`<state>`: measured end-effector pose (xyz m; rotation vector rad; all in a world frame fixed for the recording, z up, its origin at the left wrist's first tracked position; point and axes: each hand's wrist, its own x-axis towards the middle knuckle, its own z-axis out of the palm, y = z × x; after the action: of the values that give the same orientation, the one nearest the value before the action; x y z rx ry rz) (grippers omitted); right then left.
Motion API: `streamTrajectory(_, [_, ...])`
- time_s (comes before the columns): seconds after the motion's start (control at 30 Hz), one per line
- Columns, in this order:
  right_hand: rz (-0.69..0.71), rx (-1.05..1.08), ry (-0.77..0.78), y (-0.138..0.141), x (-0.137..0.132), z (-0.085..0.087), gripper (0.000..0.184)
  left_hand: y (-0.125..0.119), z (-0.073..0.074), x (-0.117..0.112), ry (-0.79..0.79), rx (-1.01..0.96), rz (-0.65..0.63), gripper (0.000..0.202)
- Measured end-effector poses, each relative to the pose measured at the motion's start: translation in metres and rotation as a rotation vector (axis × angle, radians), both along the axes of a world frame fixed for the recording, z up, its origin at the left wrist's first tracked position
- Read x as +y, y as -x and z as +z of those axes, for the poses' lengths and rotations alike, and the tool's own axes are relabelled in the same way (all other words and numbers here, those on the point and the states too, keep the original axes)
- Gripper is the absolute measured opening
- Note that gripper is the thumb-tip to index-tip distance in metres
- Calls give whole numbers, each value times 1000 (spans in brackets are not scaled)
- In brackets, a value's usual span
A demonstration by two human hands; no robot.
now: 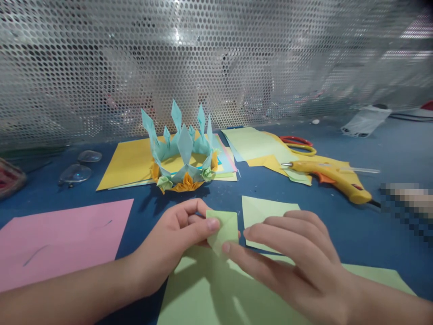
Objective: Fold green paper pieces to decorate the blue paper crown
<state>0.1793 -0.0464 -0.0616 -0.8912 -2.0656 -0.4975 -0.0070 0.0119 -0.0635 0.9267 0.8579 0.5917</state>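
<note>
My left hand (179, 239) pinches a small folded square of light green paper (227, 225), its thumb lying on top of the left side and its fingers partly hidden behind. A diagonal crease or flap edge runs across the square. At the square's lower edge rests the thumb tip of my right hand (297, 262). The right index fingertip hovers just off the paper's right edge, apart from the thumb, with the other fingers curved beside it. Beneath both hands lies a large light green sheet (203, 293). A smaller pale green sheet (264, 210) lies behind the right hand.
Behind my hands stands a light blue paper crown (185, 146) with orange and green folded trim. Pink paper (67, 239) and eyeglasses (76, 174) lie left. At right are a yellow glue gun (333, 176), scissors (299, 146) and paper sheets (253, 142). A perforated metal panel (203, 58) rises behind.
</note>
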Motion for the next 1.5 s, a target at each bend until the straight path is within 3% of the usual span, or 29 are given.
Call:
streamTrajectory(0.13, [3, -10, 81, -2, 0, -3, 17, 1, -1, -1, -35, 17, -25, 36])
streamTrajectory(0.37, [-1, 240, 360, -2, 5, -10, 15, -3, -2, 1, -127, 25, -84, 32])
streamTrajectory(0.57, [35, 323, 479, 0, 8, -9, 17, -4, 0, -1, -172, -1, -86, 29])
streamTrajectory(0.8, [62, 368, 526, -4, 5, -11, 18, -4, -3, 0, -177, -113, -62, 19])
streamTrajectory(1.07, [-7, 371, 534, -2, 8, -9, 16, -5, 0, 1, -184, 18, -8, 24])
streamTrajectory(1.3, [-13, 422, 697, -1, 7, -7, 20, -7, 0, 1, -221, 154, -20, 25])
streamTrajectory(1.5, [15, 465, 754, 0, 4, -7, 19, -5, 2, 1, -143, 165, -1, 32])
